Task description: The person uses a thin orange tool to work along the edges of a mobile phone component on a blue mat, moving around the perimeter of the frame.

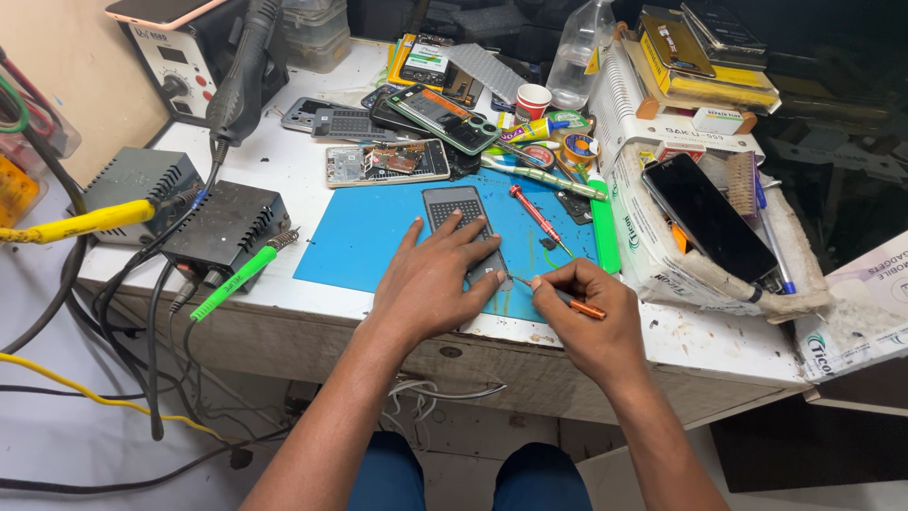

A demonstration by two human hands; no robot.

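My left hand (433, 279) lies flat on a grey opened phone (457, 210) on the blue work mat (350, 241), pinning its near end down. In my right hand (584, 312) I hold a thin orange-handled screwdriver (579, 304), and its tip touches the phone's lower right corner by my left thumb. A red-handled screwdriver (533, 214) rests on the mat just right of the phone, next to a small dark part (549, 243).
Several opened phones (386, 162) and tape rolls (578, 148) crowd the back of the bench. A black phone (707, 216) lies on a white box at right. Soldering units (227, 225) with green and yellow irons and cables sit at left.
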